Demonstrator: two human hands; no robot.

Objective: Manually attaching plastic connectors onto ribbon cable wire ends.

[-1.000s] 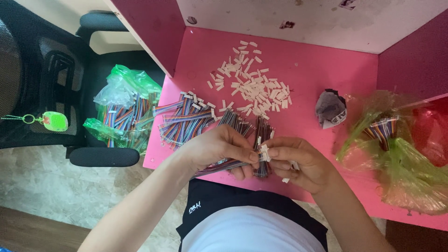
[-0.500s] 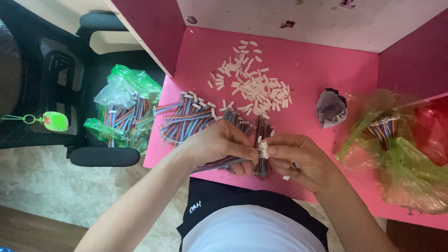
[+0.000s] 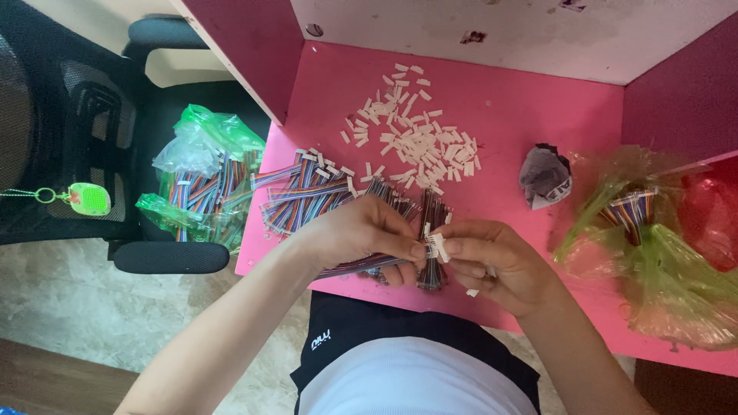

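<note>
Pink desk under everything, walled by dark red side panels and a pale back board. Black office chair off the desk's left edge, carrying a green plastic bag of striped ribbon cables on its seat, a small green keychain tag hanging beside the backrest. At the desk's right end, crumpled green and red cellophane bags with one tied bundle of coloured cables poking out. Toward the desk's back, a loose scatter of small white plastic connector housings; right of that scatter, a crumpled grey wrapper. Near the desk's front-left corner, a fanned heap of multicoloured ribbon cables, a darker bundle standing just right of it. At the desk's front edge, left hand with grip clamped on a flat ribbon cable, thumb and fingers pinched together at its end. Right hand touching fingertips with the left, grip pinched shut on a white connector housing pressed against that cable end. One stray white housing on the desk just below the right hand.
</note>
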